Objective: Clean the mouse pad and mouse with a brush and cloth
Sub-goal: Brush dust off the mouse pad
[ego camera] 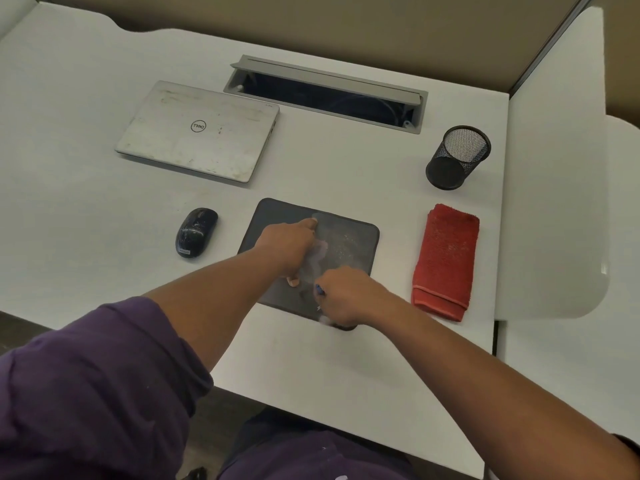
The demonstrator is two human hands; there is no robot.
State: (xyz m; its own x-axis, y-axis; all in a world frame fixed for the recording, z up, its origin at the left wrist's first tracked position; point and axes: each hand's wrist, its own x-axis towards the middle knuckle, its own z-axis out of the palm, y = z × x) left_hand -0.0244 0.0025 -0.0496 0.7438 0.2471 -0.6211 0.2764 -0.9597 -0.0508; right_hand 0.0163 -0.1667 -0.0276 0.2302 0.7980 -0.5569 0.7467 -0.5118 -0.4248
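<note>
At frame centre, the left hand (289, 247) presses flat-fingered on the pad (349, 244); the right hand (341, 296) grips what seems a brush (319, 289), blurred.

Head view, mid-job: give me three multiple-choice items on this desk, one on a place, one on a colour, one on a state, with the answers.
1. Where is the dark oval computer mouse?
A. on the dark rectangular mouse pad
B. on the white desk, left of the pad
C. inside the black mesh pen cup

2. What colour is the folded terry cloth?
A. red
B. blue
C. white

3. What state is the silver laptop in?
A. open
B. lid closed
C. standing on edge

Answers: 1 B, the mouse lies on the white desk apart from the dark rectangular mouse pad. 2 A, the cloth right of the pad is red. 3 B, its lid lies flat with the logo up.
</note>
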